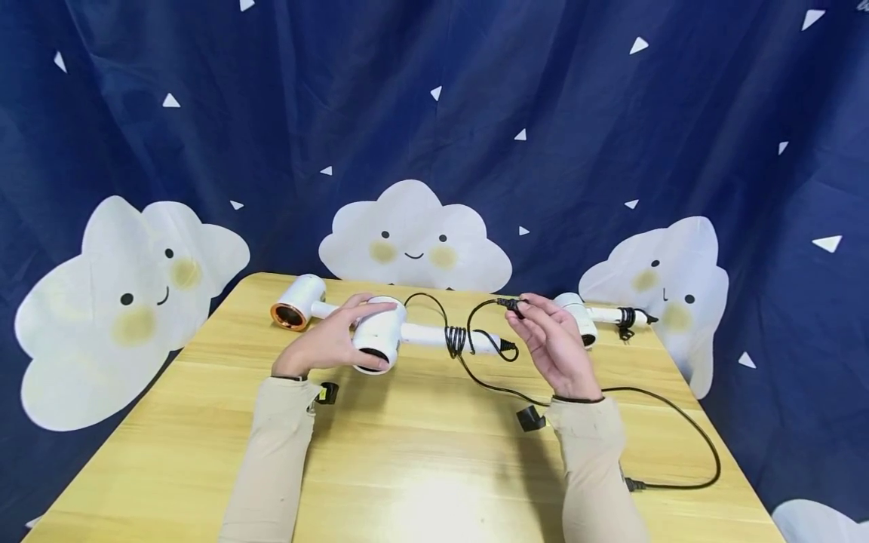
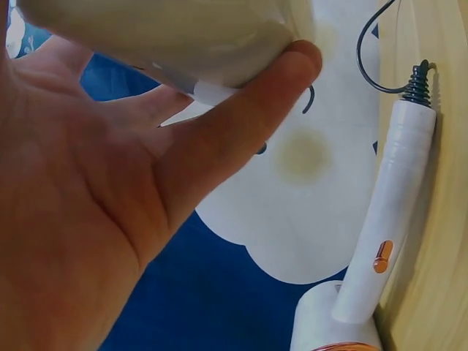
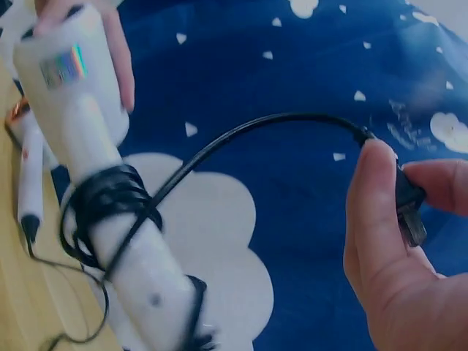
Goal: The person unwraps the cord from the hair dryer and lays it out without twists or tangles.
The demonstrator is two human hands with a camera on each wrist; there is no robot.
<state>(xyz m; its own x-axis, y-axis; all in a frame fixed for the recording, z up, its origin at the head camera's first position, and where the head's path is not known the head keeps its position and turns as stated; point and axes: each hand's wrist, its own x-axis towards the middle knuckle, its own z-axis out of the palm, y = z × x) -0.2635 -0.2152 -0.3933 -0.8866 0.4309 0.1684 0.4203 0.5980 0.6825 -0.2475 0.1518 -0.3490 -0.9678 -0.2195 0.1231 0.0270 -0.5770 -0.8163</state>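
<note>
A white hair dryer [image 1: 380, 328] is held up over the table, its head gripped by my left hand [image 1: 329, 339]. Its black cord [image 3: 110, 205] winds in several turns around the handle, and a loose end arcs over to my right hand [image 1: 553, 347]. There, thumb and fingers pinch the cord's black plug [image 3: 411, 194], with prongs showing below the fingertips. In the left wrist view, my thumb [image 2: 241, 131] lies along the pale dryer head [image 2: 168, 36]. That view hides the wound handle.
A second white hair dryer [image 1: 302, 298] with a copper rim lies at the back left. A third, cord-wrapped hair dryer [image 1: 575, 313] lies at the back right. Another black cord [image 1: 706, 437] loops over the wooden table [image 1: 407, 452], its plug [image 1: 634, 484] beside my right forearm.
</note>
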